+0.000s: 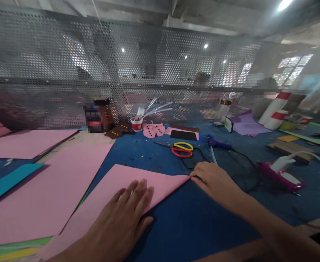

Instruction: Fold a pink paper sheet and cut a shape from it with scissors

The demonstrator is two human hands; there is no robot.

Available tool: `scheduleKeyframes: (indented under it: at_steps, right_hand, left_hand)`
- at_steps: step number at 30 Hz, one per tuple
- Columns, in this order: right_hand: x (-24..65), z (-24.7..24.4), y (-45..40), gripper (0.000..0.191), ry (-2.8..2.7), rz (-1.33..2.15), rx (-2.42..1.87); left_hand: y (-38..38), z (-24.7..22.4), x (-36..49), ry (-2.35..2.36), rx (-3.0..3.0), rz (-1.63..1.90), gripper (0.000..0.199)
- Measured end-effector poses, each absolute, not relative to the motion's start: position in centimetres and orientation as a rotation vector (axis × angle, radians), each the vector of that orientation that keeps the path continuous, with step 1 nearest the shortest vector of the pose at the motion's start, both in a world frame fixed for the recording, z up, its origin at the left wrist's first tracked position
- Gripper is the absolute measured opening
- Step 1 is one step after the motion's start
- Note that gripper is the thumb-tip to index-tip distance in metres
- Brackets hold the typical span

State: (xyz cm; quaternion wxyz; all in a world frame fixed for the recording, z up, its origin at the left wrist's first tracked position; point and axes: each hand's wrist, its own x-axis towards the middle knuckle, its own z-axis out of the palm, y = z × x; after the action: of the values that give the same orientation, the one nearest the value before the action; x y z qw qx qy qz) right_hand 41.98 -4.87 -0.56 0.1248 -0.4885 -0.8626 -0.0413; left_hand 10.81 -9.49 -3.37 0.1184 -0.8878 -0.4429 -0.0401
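Pink flat paper sheet (107, 185) slants across the blue tabletop (181, 225), its long axis running from close to me away to a pointed corner at right. My left hand (124, 214) lies palm-down on it, fingers slightly apart; my right hand (214, 182), nearer that corner, pinches its tip. Beyond lie scissors with red and yellow loop handles (173, 147) and a blue glue gun (220, 144); leftward, another pink paper piece (53, 185) spreads out.

Bare left hand (123, 213), bare right hand (213, 182), uncovered right forearm (263, 216)
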Motion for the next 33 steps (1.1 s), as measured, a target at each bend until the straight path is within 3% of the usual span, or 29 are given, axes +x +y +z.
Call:
scheduleKeyframes:
  at_steps: [33]
  right_hand:
    - [41.94, -0.42, -5.12, 0.015, -2.521, -0.147, -1.443]
  left_hand:
    - [-9.61, -3.69, 10.85, -1.28, -2.576, -0.108, 0.054]
